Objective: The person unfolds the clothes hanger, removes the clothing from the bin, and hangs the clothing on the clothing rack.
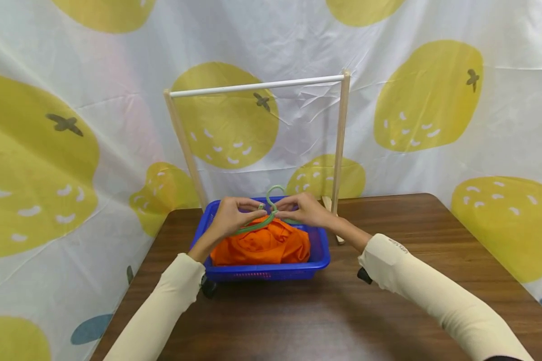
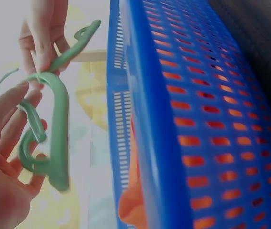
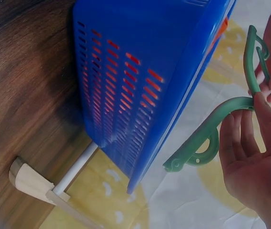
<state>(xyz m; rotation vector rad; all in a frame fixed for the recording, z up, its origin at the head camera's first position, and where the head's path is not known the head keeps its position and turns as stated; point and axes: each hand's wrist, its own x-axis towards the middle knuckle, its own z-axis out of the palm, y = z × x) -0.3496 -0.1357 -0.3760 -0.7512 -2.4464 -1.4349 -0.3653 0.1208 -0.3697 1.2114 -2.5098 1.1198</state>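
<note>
The brown table (image 1: 402, 235) bears a basket (image 1: 266, 272) and rack (image 1: 341, 140).

Green hanger (image 1: 256, 227) partly hidden behind fingers (image 1: 289, 201), sleeve lettering (image 1: 398, 245) illegibly small.

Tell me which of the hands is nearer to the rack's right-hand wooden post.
Right. The right hand is just left of the post in the head view; the left hand is farther left, beyond the green hanger's hook.

Left hand (image 1: 235, 215) and right hand (image 1: 306, 209) close together, both pinching, sleeved forearms (image 1: 433, 298) angled inward
</note>
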